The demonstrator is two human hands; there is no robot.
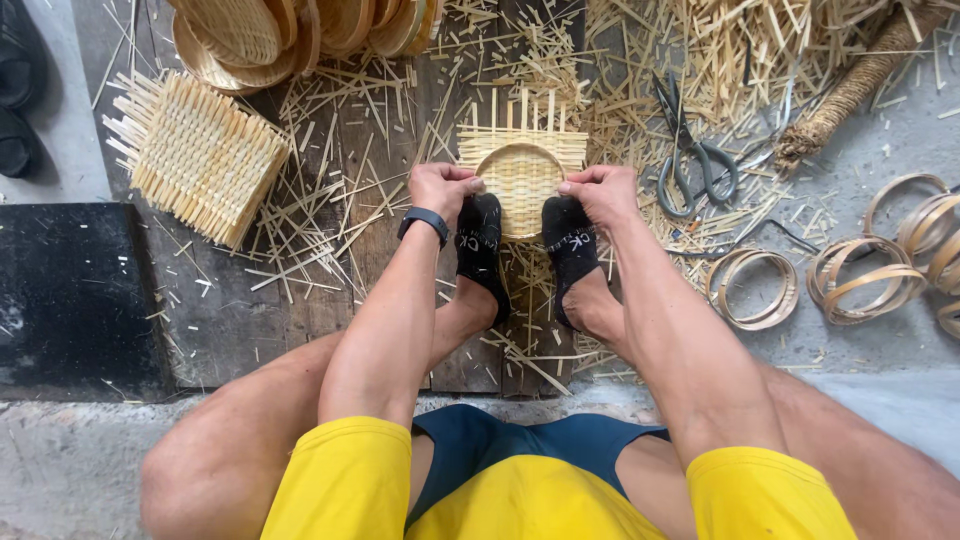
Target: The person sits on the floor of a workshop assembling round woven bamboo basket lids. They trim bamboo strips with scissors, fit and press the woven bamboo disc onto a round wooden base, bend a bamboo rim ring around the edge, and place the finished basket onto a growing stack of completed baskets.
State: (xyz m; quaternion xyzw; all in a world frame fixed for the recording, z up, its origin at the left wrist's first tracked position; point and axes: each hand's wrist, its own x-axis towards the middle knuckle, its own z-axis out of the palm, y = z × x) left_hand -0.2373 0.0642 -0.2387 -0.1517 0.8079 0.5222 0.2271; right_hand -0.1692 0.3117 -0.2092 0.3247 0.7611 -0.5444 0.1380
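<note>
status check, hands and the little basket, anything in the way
Left hand and right hand each pinch the rim of the small woven basket. Both feet pin its near edge. Scissors lie apart to the right; nothing blocks.

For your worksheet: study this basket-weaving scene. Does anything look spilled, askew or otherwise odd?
Yes. Loose cane offcuts are strewn across the boards and around the scissors. Oddly, both socked feet press on the woven mat while the left hand and right hand grip its hoop.

Scissors (693,150) lie right of centre among bamboo offcuts (340,190). Bamboo hoops (860,275) sit at the right edge, a stack of woven mats (195,155) lies far left, and finished baskets (290,30) are piled at the far edge. A rope-wound bundle (850,90) lies far right.
</note>
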